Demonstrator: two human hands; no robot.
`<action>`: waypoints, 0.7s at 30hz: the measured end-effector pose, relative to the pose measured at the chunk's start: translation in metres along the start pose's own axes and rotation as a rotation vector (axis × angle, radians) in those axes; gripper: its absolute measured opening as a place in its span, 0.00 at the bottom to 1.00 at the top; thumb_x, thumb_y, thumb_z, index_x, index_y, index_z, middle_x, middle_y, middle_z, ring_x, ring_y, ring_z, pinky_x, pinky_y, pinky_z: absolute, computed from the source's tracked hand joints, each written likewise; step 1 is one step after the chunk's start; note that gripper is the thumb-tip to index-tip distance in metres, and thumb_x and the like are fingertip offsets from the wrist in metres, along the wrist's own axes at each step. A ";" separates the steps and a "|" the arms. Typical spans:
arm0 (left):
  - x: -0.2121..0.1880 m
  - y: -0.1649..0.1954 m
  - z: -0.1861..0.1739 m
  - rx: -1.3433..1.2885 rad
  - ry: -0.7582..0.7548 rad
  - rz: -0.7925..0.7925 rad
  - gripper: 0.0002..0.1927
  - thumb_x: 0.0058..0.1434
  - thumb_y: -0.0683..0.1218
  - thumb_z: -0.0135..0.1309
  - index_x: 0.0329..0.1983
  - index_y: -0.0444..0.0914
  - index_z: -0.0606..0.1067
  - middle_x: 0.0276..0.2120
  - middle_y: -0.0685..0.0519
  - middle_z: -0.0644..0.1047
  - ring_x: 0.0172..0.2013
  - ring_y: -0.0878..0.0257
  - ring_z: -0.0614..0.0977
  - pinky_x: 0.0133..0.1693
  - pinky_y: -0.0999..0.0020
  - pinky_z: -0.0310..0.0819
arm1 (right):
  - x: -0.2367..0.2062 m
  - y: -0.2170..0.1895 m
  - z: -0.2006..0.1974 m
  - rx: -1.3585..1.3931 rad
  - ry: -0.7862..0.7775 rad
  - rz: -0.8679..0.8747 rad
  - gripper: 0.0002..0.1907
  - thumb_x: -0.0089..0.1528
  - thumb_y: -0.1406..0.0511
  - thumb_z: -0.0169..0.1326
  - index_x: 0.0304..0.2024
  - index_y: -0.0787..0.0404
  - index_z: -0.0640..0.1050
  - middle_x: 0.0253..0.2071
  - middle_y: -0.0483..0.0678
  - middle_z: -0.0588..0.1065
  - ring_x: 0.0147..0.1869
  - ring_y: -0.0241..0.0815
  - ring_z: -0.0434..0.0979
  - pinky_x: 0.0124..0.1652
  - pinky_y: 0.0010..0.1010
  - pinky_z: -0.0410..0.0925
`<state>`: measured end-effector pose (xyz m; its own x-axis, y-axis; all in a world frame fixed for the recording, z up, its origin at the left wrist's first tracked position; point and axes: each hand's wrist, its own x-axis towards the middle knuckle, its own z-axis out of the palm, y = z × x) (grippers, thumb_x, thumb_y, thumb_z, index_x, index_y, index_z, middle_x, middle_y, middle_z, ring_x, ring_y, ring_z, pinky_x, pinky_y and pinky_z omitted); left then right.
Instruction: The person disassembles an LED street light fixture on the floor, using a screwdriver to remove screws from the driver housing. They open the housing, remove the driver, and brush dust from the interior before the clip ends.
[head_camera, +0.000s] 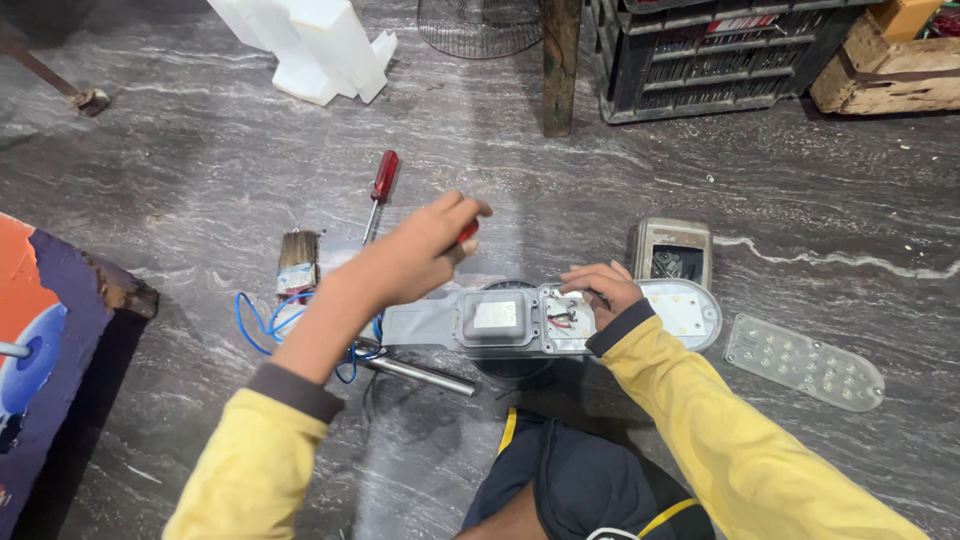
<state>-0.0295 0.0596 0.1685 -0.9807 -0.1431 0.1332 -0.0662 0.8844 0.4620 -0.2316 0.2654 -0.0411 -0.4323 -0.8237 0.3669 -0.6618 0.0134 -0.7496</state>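
An opened grey street lamp body (430, 325) lies on the dark stone floor in front of me, with a grey driver box (494, 317), red and black wires (562, 320) and a white LED panel (685, 310) showing. My left hand (415, 255) hovers just above the lamp's left part, closed around a small red-handled tool (468, 231) of which only the red end shows. My right hand (600, 290) rests on the lamp's middle, fingertips at the wiring compartment.
A red-handled screwdriver (381, 190), a paint brush (298, 262), a loop of blue wire (255, 325) and a metal rod (425, 374) lie at left. A clear lens cover (805, 362) and a grey housing (672, 250) are at right. White foam (315, 45), a black crate (710, 55) and a wooden post (560, 65) stand beyond.
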 end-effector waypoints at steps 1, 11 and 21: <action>0.001 -0.013 0.011 -0.014 0.001 0.000 0.20 0.66 0.43 0.50 0.61 0.36 0.67 0.48 0.41 0.72 0.50 0.41 0.77 0.50 0.53 0.72 | 0.000 -0.001 0.000 0.006 -0.001 0.008 0.18 0.58 0.80 0.52 0.42 0.55 0.82 0.51 0.42 0.81 0.67 0.44 0.75 0.72 0.52 0.50; 0.019 -0.087 0.072 -0.120 0.162 -0.217 0.23 0.65 0.45 0.53 0.64 0.36 0.68 0.54 0.36 0.75 0.54 0.40 0.76 0.55 0.54 0.70 | 0.002 -0.001 -0.001 -0.001 -0.002 0.042 0.18 0.58 0.79 0.53 0.45 0.55 0.81 0.51 0.44 0.81 0.67 0.44 0.75 0.71 0.50 0.51; 0.041 -0.081 0.069 -0.091 0.290 -0.307 0.26 0.64 0.45 0.55 0.65 0.35 0.66 0.54 0.35 0.73 0.55 0.36 0.75 0.55 0.50 0.70 | 0.002 -0.007 -0.002 0.029 0.013 0.077 0.26 0.58 0.79 0.50 0.56 0.54 0.75 0.50 0.43 0.83 0.61 0.44 0.79 0.73 0.50 0.48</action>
<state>-0.0775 0.0126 0.0757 -0.8250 -0.5235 0.2127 -0.3172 0.7405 0.5925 -0.2291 0.2650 -0.0338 -0.4896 -0.8133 0.3145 -0.6083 0.0601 -0.7915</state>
